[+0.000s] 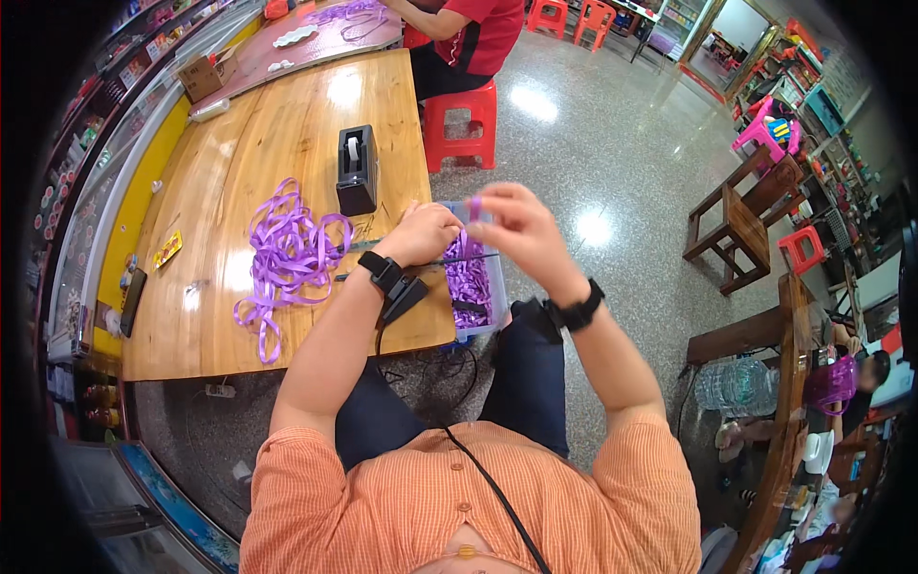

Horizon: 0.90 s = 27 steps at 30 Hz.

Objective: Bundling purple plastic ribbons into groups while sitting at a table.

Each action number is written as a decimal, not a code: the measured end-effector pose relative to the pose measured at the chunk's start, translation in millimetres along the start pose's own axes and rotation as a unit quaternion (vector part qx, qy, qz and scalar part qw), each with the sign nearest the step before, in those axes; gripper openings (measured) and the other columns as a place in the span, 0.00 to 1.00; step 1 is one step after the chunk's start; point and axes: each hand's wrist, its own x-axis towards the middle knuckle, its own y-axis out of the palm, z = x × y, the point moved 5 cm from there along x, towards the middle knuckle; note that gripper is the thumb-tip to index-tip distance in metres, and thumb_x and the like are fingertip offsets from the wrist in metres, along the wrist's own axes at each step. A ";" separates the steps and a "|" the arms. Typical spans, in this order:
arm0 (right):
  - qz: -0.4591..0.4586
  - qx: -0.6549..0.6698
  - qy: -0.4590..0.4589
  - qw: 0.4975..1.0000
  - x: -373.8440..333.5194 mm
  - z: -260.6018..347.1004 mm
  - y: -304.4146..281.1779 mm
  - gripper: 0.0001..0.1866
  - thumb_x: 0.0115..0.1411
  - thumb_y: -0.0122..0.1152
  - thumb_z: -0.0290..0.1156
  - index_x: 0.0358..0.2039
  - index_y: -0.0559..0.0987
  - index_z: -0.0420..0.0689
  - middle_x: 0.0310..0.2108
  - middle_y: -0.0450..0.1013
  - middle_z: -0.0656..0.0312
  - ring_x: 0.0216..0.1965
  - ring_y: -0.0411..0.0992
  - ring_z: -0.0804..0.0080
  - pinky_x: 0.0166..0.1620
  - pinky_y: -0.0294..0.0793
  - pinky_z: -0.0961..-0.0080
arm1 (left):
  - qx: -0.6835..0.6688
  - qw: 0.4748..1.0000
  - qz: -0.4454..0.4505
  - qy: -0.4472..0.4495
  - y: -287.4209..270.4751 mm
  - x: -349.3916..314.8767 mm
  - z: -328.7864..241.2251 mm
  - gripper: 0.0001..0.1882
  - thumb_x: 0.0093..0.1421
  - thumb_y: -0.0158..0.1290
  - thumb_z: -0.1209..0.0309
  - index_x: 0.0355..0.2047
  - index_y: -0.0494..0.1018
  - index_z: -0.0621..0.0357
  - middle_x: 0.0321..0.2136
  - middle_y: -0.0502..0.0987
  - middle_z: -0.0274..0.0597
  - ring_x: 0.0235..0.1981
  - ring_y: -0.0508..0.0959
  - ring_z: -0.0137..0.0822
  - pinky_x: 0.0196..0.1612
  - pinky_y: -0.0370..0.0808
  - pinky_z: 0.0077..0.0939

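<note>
No text could be read: marks on the packet (167, 250) by the left edge of the tabletop (277, 124) and on the box (199, 79) near its far left corner were too small.

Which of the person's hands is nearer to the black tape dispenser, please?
The left hand, near the table's right edge, to the lower right of the tape dispenser; the right hand is farther right, by the bin.

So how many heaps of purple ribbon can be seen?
3: a loose heap on the wooden table, another heap inside the clear bin beside it, and a third heap on the far reddish table near the seated person. More may be hidden.
</note>
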 end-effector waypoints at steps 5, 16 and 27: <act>0.012 0.151 0.129 0.980 44.0 -81.2 17.2 0.20 0.54 0.70 0.26 0.48 0.80 0.34 0.35 0.79 0.64 0.35 0.74 0.81 0.38 0.74 0.82 | -0.154 0.984 -0.058 -0.062 -6.9 2.4 1.1 0.14 0.61 0.52 0.68 0.40 0.79 0.66 0.33 0.81 0.53 0.36 0.80 0.47 0.42 0.76 0.36; 0.008 0.190 0.286 0.939 41.9 -126.1 40.7 0.21 0.53 0.68 0.20 0.49 0.79 0.34 0.33 0.79 0.61 0.32 0.75 0.79 0.36 0.75 0.82 | -0.185 0.969 -0.132 -0.093 -20.8 -6.2 4.9 0.13 0.59 0.55 0.67 0.37 0.80 0.63 0.32 0.81 0.46 0.35 0.81 0.36 0.41 0.76 0.31; -0.011 0.207 0.279 0.938 33.9 -135.1 38.9 0.18 0.54 0.65 0.19 0.47 0.79 0.33 0.32 0.79 0.60 0.31 0.75 0.78 0.34 0.75 0.82 | -0.133 0.988 -0.078 -0.031 -8.8 -2.3 -7.8 0.12 0.58 0.56 0.67 0.39 0.80 0.61 0.36 0.81 0.48 0.40 0.81 0.41 0.45 0.76 0.33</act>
